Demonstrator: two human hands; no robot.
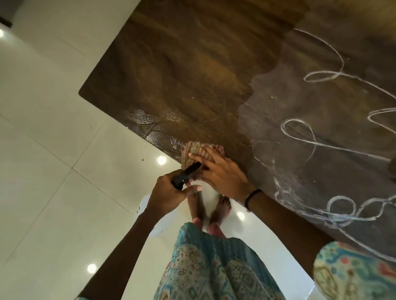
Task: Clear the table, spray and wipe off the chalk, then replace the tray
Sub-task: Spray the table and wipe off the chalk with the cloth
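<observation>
Fingers of my right hand lie flat and straight, pressing a cloth at the desk's near edge. My left hand grips a black spray bottle just beside it. Chalk loops cover the desk's right part; the left looks wiped and wet.

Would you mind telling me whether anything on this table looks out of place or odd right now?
Yes: white chalk scribbles still loop across the right part of the table, which looks dull and hazy there, while the left part is darker and clean. A wet sheen shows near the front edge, beside the cloth.
</observation>
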